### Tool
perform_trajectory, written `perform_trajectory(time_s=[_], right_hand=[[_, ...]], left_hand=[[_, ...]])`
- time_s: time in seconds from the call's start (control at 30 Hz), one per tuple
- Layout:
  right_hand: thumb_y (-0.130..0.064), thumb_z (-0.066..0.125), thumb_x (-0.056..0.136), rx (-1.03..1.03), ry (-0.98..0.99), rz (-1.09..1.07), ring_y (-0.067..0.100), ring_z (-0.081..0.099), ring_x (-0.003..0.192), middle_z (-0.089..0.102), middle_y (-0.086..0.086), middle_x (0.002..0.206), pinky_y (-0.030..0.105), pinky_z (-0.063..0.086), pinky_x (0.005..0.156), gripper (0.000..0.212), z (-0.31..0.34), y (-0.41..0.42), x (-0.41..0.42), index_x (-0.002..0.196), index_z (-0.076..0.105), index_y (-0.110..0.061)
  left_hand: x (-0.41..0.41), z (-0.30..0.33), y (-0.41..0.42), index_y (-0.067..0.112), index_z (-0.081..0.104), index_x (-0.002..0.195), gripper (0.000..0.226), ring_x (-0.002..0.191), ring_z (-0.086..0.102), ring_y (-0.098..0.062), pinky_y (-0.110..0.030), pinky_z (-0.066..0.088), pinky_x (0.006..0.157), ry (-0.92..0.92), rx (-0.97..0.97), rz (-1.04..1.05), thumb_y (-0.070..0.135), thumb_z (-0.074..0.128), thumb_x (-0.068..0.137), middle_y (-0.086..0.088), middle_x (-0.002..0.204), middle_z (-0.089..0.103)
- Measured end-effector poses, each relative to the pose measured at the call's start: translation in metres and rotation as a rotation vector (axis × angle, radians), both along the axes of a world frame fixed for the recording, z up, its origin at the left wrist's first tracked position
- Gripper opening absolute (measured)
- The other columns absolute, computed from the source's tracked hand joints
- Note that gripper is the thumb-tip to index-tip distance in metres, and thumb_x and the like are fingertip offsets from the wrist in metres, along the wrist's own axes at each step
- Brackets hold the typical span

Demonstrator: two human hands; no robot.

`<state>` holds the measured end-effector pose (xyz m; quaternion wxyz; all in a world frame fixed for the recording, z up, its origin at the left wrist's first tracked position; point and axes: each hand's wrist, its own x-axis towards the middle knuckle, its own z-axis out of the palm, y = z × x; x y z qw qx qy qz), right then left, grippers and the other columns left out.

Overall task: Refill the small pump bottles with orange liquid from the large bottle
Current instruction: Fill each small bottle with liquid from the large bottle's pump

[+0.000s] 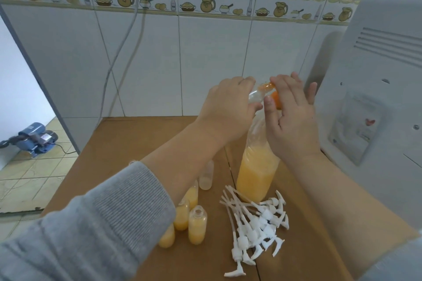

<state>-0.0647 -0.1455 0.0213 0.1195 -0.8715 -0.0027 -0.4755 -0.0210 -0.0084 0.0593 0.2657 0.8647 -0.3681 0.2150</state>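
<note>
— Hands first: what are they doing?
— Left hand (230, 107) grips a small clear bottle (255, 94) tipped almost flat, its mouth toward three o'clock. Right hand (290, 116) pinches an orange cap (276, 99) at that mouth, other fingers spread.
— And the large bottle (257, 173)?
— Upright on the worktop (137, 143), directly under both hands at six o'clock; the right one looks nearer. Filled small bottles (197, 223) and loose pumps (258, 223) lie farther toward six
</note>
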Motion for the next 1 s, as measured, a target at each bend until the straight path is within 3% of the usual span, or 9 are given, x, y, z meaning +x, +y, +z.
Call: perform_trajectory(time_s=[0.13,0.3,0.5,0.63,1.0], right_hand=[[-0.037,0.028,0.1,-0.014,0.036,0.037,0.028,0.029,0.14,0.054,0.009,0.133,0.04,0.003,0.116,0.048,0.021,-0.011,-0.004,0.125,0.057,-0.008],[-0.042,0.022,0.1,-0.013,0.104,0.125,0.023,0.026,0.142,0.055,0.005,0.135,0.032,-0.001,0.116,0.054,0.035,-0.026,-0.004,0.131,0.053,-0.011],[-0.034,0.026,0.101,0.099,-0.01,0.104,0.023,0.033,0.139,0.056,0.007,0.13,0.041,0.005,0.118,0.046,0.014,-0.019,-0.004,0.127,0.054,-0.008],[-0.03,0.029,0.101,0.146,-0.038,0.094,0.023,0.034,0.138,0.057,0.007,0.128,0.035,0.005,0.118,0.042,0.003,-0.013,0.001,0.126,0.054,-0.008],[-0.04,0.021,0.1,0.004,0.008,0.046,0.024,0.023,0.143,0.05,0.009,0.138,0.027,-0.001,0.117,0.055,0.019,-0.017,-0.003,0.132,0.051,-0.006]], left_hand=[[-0.001,0.007,0.0,0.01,0.053,0.118,0.037,0.102,0.052,-0.025,-0.041,0.042,0.089,-0.023,-0.012,0.003,0.035,0.057,0.091,-0.003,0.108,0.059],[-0.001,0.011,0.001,0.01,0.053,0.118,0.037,0.101,0.052,-0.025,-0.04,0.041,0.087,-0.042,-0.012,0.01,0.034,0.057,0.09,-0.003,0.108,0.059],[-0.002,0.009,-0.006,0.013,0.051,0.12,0.036,0.102,0.05,-0.022,-0.036,0.038,0.09,-0.055,0.002,-0.003,0.036,0.054,0.092,0.0,0.108,0.057],[0.0,0.001,-0.007,0.013,0.052,0.12,0.036,0.101,0.05,-0.022,-0.036,0.038,0.089,-0.041,0.026,0.009,0.035,0.055,0.091,0.001,0.107,0.058],[0.002,0.013,-0.005,0.012,0.052,0.123,0.039,0.106,0.05,-0.024,-0.038,0.038,0.093,-0.076,0.027,0.014,0.034,0.055,0.091,-0.001,0.112,0.059]])
